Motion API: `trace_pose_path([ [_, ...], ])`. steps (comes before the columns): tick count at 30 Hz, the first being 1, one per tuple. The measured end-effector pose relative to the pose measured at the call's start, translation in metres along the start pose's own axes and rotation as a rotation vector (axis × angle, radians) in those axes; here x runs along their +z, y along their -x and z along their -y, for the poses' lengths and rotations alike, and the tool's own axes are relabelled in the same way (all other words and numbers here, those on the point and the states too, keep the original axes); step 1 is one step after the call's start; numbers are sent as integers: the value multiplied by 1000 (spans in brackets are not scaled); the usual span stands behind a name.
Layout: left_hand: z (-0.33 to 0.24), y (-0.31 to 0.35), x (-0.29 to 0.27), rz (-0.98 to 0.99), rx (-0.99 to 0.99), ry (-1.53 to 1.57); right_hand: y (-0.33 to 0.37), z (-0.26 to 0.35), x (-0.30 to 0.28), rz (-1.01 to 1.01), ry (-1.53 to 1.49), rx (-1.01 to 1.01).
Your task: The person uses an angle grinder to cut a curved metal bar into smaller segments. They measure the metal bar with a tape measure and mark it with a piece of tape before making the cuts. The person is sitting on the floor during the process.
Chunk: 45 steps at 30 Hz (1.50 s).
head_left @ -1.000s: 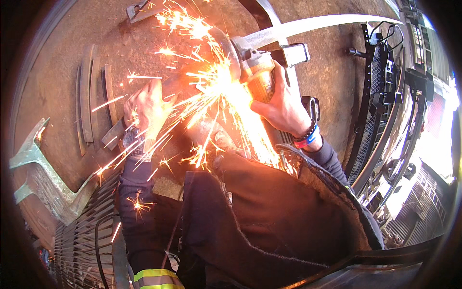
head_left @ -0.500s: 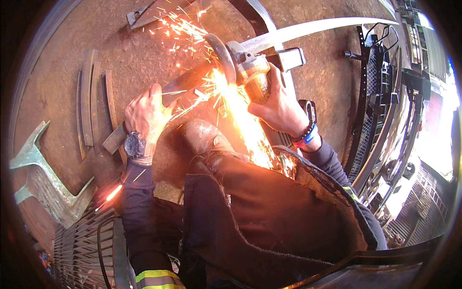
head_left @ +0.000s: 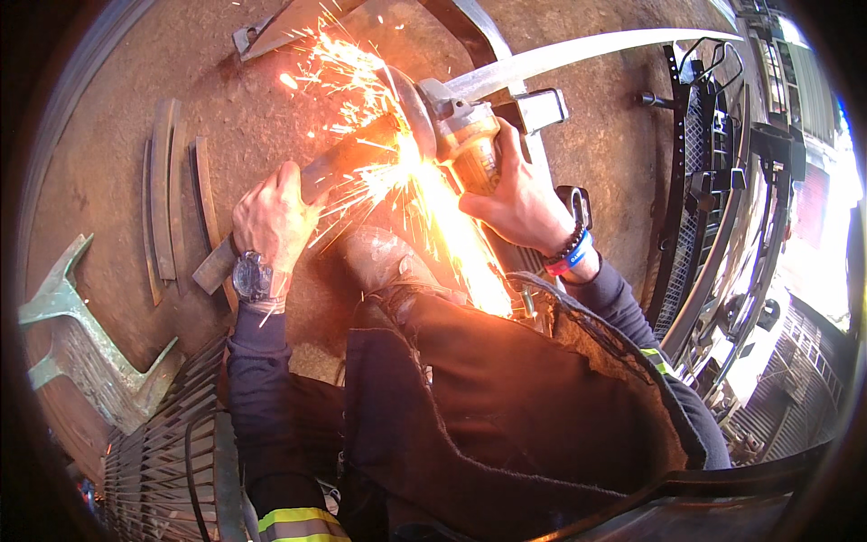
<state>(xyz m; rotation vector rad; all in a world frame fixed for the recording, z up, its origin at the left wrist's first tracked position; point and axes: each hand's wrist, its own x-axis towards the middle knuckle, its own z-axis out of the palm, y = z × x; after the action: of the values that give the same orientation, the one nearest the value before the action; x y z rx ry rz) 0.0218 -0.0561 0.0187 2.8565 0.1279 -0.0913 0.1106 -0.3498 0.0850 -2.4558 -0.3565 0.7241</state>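
Observation:
My right hand (head_left: 524,194) is wrapped round the yellow body of an angle grinder (head_left: 472,149). The grinder's disc meets a flat metal bar (head_left: 334,169), and bright sparks (head_left: 452,239) stream toward my leg, with more flying off at the far left. My left hand (head_left: 274,217), a watch at its wrist, grips the near end of the bar. Beyond the grinder a long, pale curved strip (head_left: 596,59) reaches to the far right; the grinder hides whether it is the same piece. My worn boot (head_left: 384,257) is just below the bar.
Several narrow metal strips (head_left: 163,190) lie on the brown floor at left. A pale green metal frame (head_left: 99,339) and a slatted metal grate (head_left: 163,461) are at the lower left. Black metal frames with mesh (head_left: 691,190) stand along the right. A metal frame (head_left: 479,27) lies behind the grinder.
The grinder has shifted very slightly left along with my right hand. The spark stream has changed shape, and a glowing streak near my left forearm is gone. Both hands keep their grip.

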Motion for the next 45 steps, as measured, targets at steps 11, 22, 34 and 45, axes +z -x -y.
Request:
trace_pose_path([
  [11,17,-1,29,-238,137,-109,-10,8,-2,-14,-110,72],
  [22,73,18,5,-216,-311,-64,1,-20,-12,-354,-593,4],
  [34,43,45,-51,-179,-253,83,-37,10,18,-362,-759,-105],
  [45,-37,31,-13,-452,251,608,-117,104,69,-25,-1214,-285],
])
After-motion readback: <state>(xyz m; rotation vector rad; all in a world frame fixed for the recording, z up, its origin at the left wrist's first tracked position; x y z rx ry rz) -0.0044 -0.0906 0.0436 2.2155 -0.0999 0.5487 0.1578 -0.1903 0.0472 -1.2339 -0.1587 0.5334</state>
